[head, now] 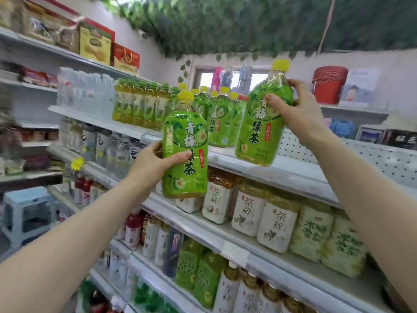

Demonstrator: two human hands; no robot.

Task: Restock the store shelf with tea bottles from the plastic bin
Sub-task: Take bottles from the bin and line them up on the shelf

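Observation:
Each of my hands holds a green-labelled tea bottle with a yellow cap. My left hand (155, 161) grips one bottle (185, 150) upright in front of the top shelf's edge (270, 170). My right hand (297, 109) holds the other bottle (264, 123), tilted left, its base just over the shelf's open right part. Matching green tea bottles (220, 118) stand in a group on that shelf behind both held bottles. The plastic bin is out of view.
Water bottle packs (85, 93) and yellow-green tea bottles (140, 105) fill the shelf's left part. White-labelled tea bottles (259, 213) line the shelf below. A white pegboard panel (370, 159) lies on the right. A pale blue stool (27, 211) stands at lower left.

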